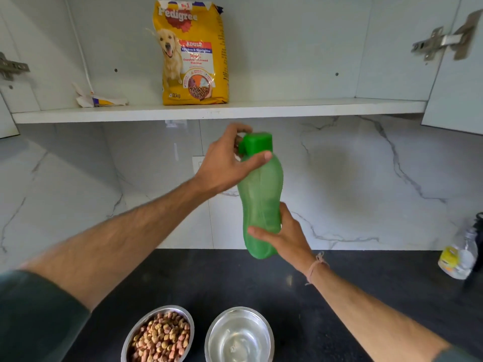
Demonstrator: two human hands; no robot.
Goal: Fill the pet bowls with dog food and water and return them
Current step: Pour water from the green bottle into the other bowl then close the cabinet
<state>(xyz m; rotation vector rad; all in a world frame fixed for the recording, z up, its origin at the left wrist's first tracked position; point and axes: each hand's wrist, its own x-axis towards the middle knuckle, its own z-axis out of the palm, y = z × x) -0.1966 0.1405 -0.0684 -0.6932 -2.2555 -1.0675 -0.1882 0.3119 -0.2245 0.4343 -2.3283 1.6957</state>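
**Both bowls on the counter, green bottle up in both hands**

So closest to the camera, two steel bowls sit side by side on the dark counter [366,283]. The left bowl [138,327] is full of brown and reddish kibble [162,335]; the right bowl [217,333] has clear water [239,340] in it.

Above them, the green bottle [261,194] is held upright in the air in front of the marble-look backsplash [366,178]. The right hand [285,236] is wrapped around its lower part, fingers closed on it, with a thread bracelet [316,267] on the wrist. The left hand [224,163] is up at the neck, thumb across the front just under the green cap [257,143], fingers curled round behind it.

Off to the far right there's a clear bottle with a yellow label [457,257], text unreadable.

Further back, on the white cupboard shelf [313,108], stands the yellow Pedigree bag [193,53]: "No.1", "ADULT", "Chicken & Vegetables", "100% Complete & Balanced Nutrition", with a golden dog pictured. The weight ends in "kg". A crumpled wrapper [99,99] lies left of it.
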